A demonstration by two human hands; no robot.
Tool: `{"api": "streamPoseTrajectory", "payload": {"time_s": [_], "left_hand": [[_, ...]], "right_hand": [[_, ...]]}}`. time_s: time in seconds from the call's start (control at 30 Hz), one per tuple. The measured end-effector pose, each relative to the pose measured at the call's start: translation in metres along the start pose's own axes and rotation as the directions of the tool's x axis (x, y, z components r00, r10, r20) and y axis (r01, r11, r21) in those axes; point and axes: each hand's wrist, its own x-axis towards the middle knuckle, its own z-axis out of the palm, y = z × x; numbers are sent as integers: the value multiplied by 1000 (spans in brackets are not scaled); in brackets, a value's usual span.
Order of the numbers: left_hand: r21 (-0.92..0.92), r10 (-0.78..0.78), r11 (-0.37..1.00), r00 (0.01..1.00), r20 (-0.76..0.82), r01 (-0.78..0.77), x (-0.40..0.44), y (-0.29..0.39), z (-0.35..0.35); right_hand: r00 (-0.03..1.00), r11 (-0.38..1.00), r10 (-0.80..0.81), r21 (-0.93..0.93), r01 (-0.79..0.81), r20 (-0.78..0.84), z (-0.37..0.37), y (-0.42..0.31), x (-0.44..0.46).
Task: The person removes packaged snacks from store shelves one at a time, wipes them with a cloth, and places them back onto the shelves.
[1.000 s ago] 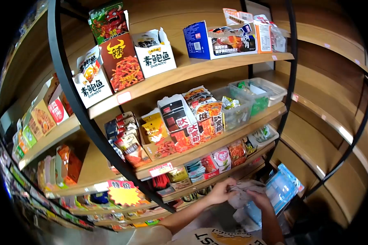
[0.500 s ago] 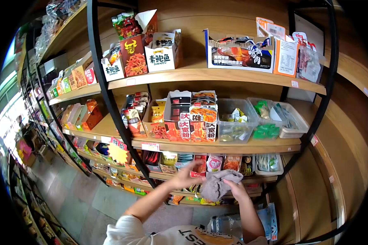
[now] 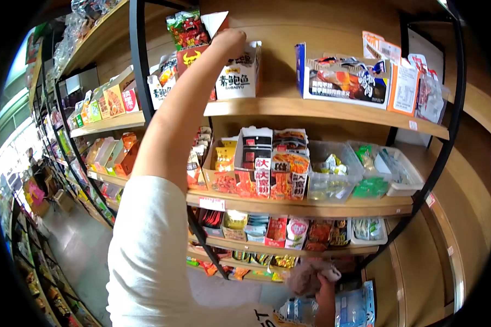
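Note:
My left hand is raised to the top shelf, at the upper edge of the white box with black lettering. Its fingers are closed, and what they hold, if anything, is hidden. Beside it are a brown box with a yellow bull mark and a green and red packet. Low at the right, my right hand grips a crumpled grey cloth, in front of the lower shelves. Below the cloth lies a blue clear plastic package.
The top shelf also bears a blue and white box and an orange-edged packet. Clear tubs and snack boxes stand on the middle shelf. A black upright post rises at the right.
My left hand has left the cloth and gone up and left to the white box on the top shelf. The cloth has moved lower in my right hand. The view has shifted.

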Motion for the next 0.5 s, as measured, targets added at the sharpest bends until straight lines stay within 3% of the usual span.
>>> {"api": "streamPoseTrajectory", "payload": {"time_s": [0.03, 0.1, 0.13, 0.2, 0.33, 0.4, 0.43, 0.47, 0.5], "left_hand": [[-7, -17, 1000, 1000, 11, 17, 3, -2, -1], [-103, -15, 994, 999, 44, 20, 6, -3, 0], [-58, 17, 998, 998, 58, -14, 16, -7, 7], [-53, 2, 999, 997, 76, 2, 19, -6, -4], [13, 88, 996, 995, 51, -89, 5, -3, -55], [-101, 49, 994, 998, -29, -51, -3, -13, -74], [75, 172, 985, 945, -277, -157, 2, -36, -74], [-317, 111, 921, 934, -340, -226, -27, -30, -101], [-375, 47, 901, 907, -418, -219, -42, -31, -113]], "right_hand": [[999, 997, -37, -69, 37, 2, -5, 6, -5], [996, 998, 52, 43, -49, -73, 30, -44, -40], [995, 998, 53, 49, -49, -87, 27, -43, -43], [994, 991, 95, 88, -99, 54, 21, -42, -43], [992, 969, 120, 223, -109, -36, 21, -44, -46], [978, 964, 153, 241, -116, -144, 20, -45, -44], [978, 964, 155, 236, -120, -136, 19, -44, -40], [985, 982, 109, 165, -86, -133, 15, -42, -36], [990, 994, 62, 94, -50, -124, 12, -40, -32]]}}
